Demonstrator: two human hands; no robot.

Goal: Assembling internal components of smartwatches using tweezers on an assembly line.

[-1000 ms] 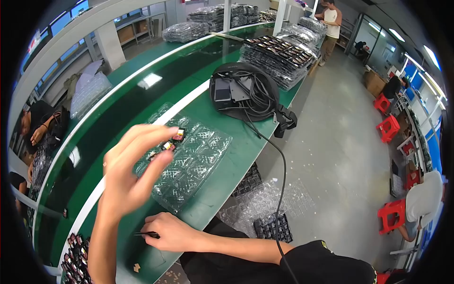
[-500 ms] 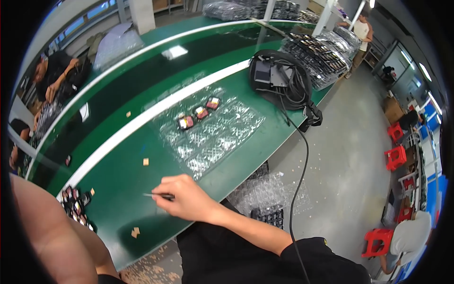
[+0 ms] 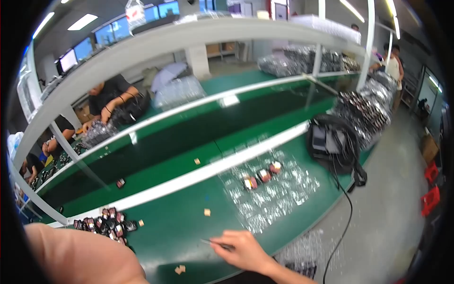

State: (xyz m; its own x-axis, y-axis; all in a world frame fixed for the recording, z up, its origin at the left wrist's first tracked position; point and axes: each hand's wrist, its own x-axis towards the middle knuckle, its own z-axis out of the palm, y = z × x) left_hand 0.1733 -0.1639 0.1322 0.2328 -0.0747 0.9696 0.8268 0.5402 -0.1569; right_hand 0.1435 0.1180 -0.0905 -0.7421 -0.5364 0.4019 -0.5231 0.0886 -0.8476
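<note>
My right hand (image 3: 240, 250) is pinched around a pair of dark tweezers (image 3: 226, 246) with a thin pale tip pointing left, held above the green bench. Very close to the camera at lower left, my left hand (image 3: 87, 258) shows only as a large blurred patch of skin; its fingers cannot be made out. Beyond it lies a heap of small black parts with reddish and white faces (image 3: 111, 222). Ahead of the right hand is a clear plastic blister tray (image 3: 272, 208), with three similar parts (image 3: 264, 175) in a slanted row on it.
Small tan squares (image 3: 207, 212) are scattered on the bench. A black bag with cables (image 3: 333, 144) sits at the right edge, before stacked filled trays (image 3: 362, 113). A white rail (image 3: 175, 188) crosses the bench. Across it a person (image 3: 111, 99) works. Red stools (image 3: 430, 201) stand right.
The view has swung up and to the left, so the bench things appear further right and lower. My right hand still grips the tweezers; the left remains close to the camera.
</note>
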